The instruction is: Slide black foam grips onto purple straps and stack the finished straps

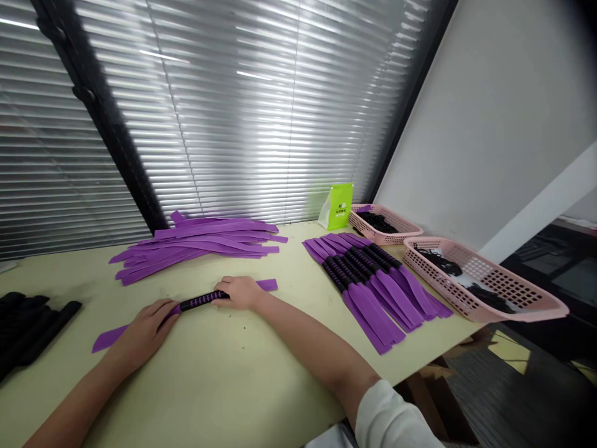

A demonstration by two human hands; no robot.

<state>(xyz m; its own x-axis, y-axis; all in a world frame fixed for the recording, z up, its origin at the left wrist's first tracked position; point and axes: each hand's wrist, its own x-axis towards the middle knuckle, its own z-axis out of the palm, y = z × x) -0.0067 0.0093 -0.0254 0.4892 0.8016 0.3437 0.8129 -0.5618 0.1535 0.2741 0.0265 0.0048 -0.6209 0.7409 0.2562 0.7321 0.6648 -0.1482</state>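
A purple strap (111, 336) lies across the table in front of me, its middle inside a black sleeve (198, 301) with purple showing through in short bars. My left hand (148, 326) is closed round the strap just left of the sleeve. At the sleeve's right end, my right hand (239, 292) has its fingers closed on it, and a purple end sticks out beyond. To the right, several similar straps with black middles (359, 264) lie side by side. Bare purple strips (200, 239) are heaped at the back, beneath the blinds.
Two pink baskets (527, 292) with black cord-like items stand along the right edge. A green and white pouch (339, 208) is upright near the back. Black tube-like pieces (35, 326) are piled at the left. The pale yellow table (224, 398) meets window blinds (261, 124).
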